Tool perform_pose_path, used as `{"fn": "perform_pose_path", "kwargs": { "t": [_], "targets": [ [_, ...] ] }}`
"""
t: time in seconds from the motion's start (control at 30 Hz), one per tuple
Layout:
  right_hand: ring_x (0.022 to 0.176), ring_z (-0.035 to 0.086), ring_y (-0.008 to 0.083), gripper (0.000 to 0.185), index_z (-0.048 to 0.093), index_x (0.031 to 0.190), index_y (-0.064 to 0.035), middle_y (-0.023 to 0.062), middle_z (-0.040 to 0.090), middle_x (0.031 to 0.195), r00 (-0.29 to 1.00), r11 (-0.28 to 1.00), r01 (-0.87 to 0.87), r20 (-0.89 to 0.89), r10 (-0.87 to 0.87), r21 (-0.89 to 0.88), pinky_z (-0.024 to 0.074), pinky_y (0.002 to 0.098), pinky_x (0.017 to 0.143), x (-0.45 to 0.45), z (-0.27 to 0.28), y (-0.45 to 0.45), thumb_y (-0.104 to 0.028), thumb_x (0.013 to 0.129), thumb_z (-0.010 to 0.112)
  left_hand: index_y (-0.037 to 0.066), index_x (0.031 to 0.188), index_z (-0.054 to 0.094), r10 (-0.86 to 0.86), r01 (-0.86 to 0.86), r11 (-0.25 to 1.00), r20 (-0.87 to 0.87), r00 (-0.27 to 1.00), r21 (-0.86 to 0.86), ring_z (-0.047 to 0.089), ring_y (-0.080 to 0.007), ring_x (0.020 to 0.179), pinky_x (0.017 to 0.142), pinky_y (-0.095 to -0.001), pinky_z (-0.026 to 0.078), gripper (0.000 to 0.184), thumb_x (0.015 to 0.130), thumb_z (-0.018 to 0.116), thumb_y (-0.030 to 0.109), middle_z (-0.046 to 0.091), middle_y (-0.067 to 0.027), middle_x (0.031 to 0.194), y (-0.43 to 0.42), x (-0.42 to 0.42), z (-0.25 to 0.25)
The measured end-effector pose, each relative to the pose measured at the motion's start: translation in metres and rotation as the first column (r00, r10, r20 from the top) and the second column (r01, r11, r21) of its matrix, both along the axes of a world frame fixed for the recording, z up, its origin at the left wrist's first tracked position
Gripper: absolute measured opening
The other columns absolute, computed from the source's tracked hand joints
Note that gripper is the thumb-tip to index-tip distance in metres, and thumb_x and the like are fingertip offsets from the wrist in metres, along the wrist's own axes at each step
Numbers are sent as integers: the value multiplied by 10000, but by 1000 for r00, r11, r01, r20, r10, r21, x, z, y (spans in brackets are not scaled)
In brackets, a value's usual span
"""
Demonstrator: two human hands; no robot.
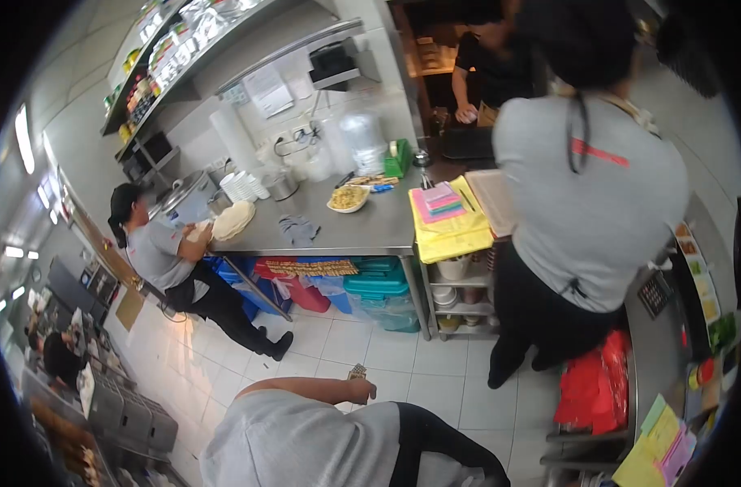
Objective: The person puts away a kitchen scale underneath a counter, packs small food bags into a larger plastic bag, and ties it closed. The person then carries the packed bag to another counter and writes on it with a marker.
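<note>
My left hand is low in the middle of the view, above the tiled floor, with the bare forearm bent across my front. Its fingers look closed. At them shows a small beige-and-dark patterned thing, too small to make out. A grey sleeve and black apron fill the bottom of the view. My right hand is out of view. Ahead stands a steel worktable bearing a bowl of yellowish food, a grey cloth and a stack of flat round sheets.
At the table's left end a co-worker handles a pale sheet. Another co-worker stands at the right, facing away, beside a shelf cart topped with yellow bags. Red bags hang low at right. Grey crates are stacked at left.
</note>
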State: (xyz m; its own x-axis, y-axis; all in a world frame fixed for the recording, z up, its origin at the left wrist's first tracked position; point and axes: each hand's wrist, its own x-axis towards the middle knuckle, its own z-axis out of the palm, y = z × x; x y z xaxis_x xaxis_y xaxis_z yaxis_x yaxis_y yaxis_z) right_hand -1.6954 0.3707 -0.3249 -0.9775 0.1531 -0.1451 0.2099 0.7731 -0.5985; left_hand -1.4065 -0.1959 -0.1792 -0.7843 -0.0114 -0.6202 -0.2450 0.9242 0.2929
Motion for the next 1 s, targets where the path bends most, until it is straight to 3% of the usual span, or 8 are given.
{"fn": "perform_pose_path", "kwargs": {
  "t": [0.2,0.4,0.5,0.6,0.77,0.83,0.9,1.0],
  "targets": [
    [857,593,364,372,634,861,-29,199,623,874,587,710,-688,461,665,-148,458,450,763,100,21,-166,-384,865,521,54,834,676,282,-290,957,244,928,-2,664,-250,791,711,-387,517,245,786,603,283,670,-147,772,-36,18,30],
    [771,566,408,415,620,729,-24,216,603,787,360,362,-932,78,930,-17,437,490,714,100,143,-406,-383,889,485,25,919,621,417,-401,909,-272,868,113,614,-387,864,818,-456,477,503,935,403,478,655,-194,923,-145,51,25],
    [674,564,386,328,574,713,-5,201,585,714,406,380,-914,-316,857,-145,434,454,638,82,205,-522,-262,906,507,43,875,625,556,-493,831,-362,749,256,611,-391,807,742,-465,470,469,930,431,466,646,-200,841,-191,59,61],
    [846,600,404,218,560,1058,-73,211,633,897,456,465,-879,-458,763,-102,473,471,735,76,294,-630,-234,933,481,25,808,607,647,-567,762,-418,638,313,603,-371,684,639,-439,461,410,912,520,412,617,-195,717,-224,76,98],
    [927,602,312,272,561,1138,-61,154,627,1002,203,359,-930,-702,682,79,481,378,780,11,388,-773,-107,872,532,0,764,566,771,-649,614,-518,371,450,548,-233,558,557,-348,444,318,871,631,293,560,-125,605,-269,112,125],
    [871,610,220,274,573,1138,-57,99,628,915,399,403,-903,-648,649,-151,477,315,772,-36,415,-827,-124,872,566,3,766,569,841,-710,487,-493,224,508,556,-217,549,544,-337,450,286,860,647,262,581,-119,614,-279,126,124],
    [828,593,145,255,590,1119,-52,50,619,893,368,326,-913,-841,398,-245,489,282,705,-114,417,-891,-160,888,578,5,766,574,909,-767,329,-405,98,551,565,-194,546,533,-324,451,262,849,663,238,597,-116,612,-285,139,121],
    [816,587,119,253,596,1120,-63,31,623,973,694,257,-717,-628,352,-648,509,264,603,-188,458,-947,-192,905,566,3,749,573,938,-815,172,-344,-35,553,545,-146,517,504,-302,438,267,853,661,232,580,-90,570,-291,153,118]
  ]
}}
